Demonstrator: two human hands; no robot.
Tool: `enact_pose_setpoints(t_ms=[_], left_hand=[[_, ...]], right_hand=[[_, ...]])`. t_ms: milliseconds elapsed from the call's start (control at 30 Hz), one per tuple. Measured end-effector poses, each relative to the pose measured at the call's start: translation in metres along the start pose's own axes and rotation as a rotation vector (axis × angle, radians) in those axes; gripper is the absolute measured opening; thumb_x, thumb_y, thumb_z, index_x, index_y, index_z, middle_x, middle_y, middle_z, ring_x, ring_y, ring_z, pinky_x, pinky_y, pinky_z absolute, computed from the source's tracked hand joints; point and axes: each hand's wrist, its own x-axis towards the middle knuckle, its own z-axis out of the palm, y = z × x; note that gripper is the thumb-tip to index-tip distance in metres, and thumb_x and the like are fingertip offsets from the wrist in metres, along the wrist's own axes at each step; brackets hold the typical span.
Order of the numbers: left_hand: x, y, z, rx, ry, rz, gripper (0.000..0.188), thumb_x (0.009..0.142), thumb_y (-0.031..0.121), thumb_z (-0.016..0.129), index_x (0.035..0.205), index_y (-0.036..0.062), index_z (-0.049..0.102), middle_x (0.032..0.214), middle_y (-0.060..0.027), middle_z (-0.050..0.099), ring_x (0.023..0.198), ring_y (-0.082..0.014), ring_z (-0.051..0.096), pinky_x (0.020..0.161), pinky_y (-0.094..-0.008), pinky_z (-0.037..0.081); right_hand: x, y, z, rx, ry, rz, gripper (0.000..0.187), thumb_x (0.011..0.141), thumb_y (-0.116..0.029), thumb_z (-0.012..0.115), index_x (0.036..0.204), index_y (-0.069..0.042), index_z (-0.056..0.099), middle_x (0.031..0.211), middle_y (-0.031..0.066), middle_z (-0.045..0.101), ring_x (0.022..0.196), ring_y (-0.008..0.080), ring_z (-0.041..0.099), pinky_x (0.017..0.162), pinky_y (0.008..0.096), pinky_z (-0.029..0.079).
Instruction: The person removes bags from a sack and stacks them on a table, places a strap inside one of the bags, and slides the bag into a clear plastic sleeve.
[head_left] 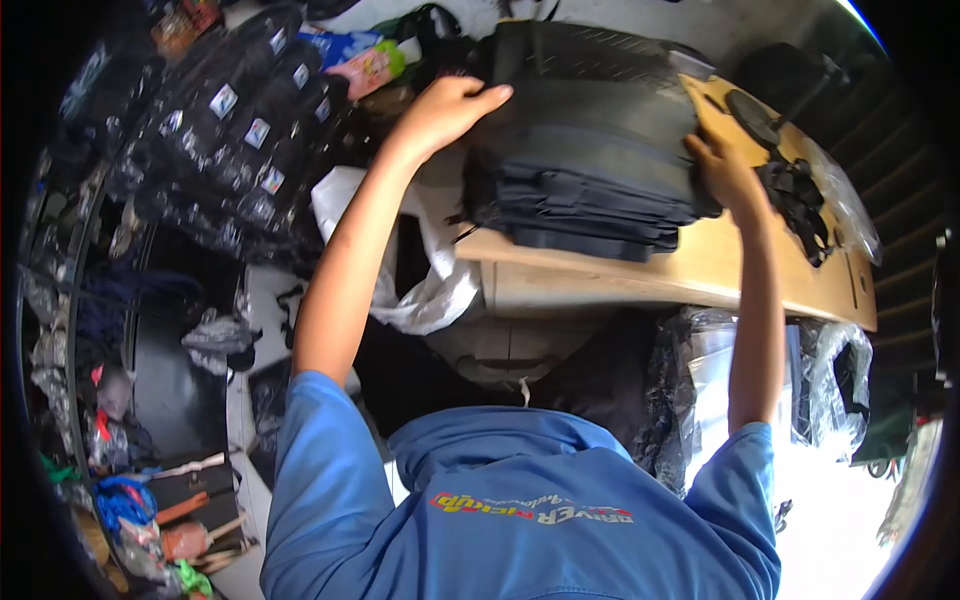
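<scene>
A thick stack of flat, folded black bag-like pieces lies on a light wooden table in front of me. Its layers show along the near side, and the top piece is smooth, with a slotted, textured part at the far end. My left hand grips the stack's far left edge, thumb over the rim and the other fingers partly hidden. At the right side, my right hand holds the stack with its fingers bent against the edge. The hands steady it from both sides.
Black straps lie on the table's right part. Plastic-wrapped black bags are piled at the left. A white sack hangs beside the table's left end, and clear plastic packages stand below its right side. Assorted items clutter the lower left.
</scene>
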Motion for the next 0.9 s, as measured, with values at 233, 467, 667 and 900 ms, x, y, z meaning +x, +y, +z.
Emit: enact_pose_setpoints(t_ms=[233,467,667,900], left_hand=[[-0.055,-0.069,-0.043,-0.462,0.375,-0.268,0.026,0.088,0.024,0.056,0.095,0.0004,0.062,0.077,-0.0057,0.059,0.057,-0.0102,0.056,0.045,-0.0207,0.039],[-0.190,-0.303,0.046,-0.486,0.401,-0.908,0.007,0.077,0.007,0.052,0.075,0.0021,0.057,0.058,-0.0072,0.056,0.046,-0.0150,0.055,0.042,-0.0294,0.049],[-0.230,-0.348,0.119,0.347,0.098,-0.924,0.037,0.069,0.016,0.064,0.098,-0.0071,0.057,0.095,-0.0291,0.059,0.091,-0.0431,0.058,0.084,-0.0463,0.047],[-0.235,-0.350,0.113,0.368,0.096,-0.934,0.038,0.068,0.018,0.069,0.095,-0.0051,0.056,0.096,-0.0276,0.058,0.092,-0.0418,0.058,0.083,-0.0444,0.048]], right_hand=[[-0.007,0.003,-0.016,0.323,-0.098,0.024,0.045,0.092,-0.032,0.051,0.125,-0.001,0.050,0.112,0.0105,0.061,0.101,0.0177,0.056,0.085,0.0270,0.041],[-0.086,0.067,-0.046,0.490,0.378,0.369,0.042,0.093,-0.033,0.050,0.127,-0.008,0.052,0.109,0.0035,0.060,0.084,0.0062,0.051,0.071,0.0205,0.037],[-0.155,0.120,-0.075,0.351,0.594,0.664,0.042,0.090,-0.038,0.051,0.126,-0.016,0.054,0.114,0.0042,0.059,0.091,0.0114,0.047,0.077,0.0289,0.036],[-0.176,0.140,-0.087,0.229,0.644,0.661,0.040,0.090,-0.036,0.054,0.123,-0.014,0.055,0.105,0.0031,0.062,0.072,0.0049,0.046,0.056,0.0183,0.033]])
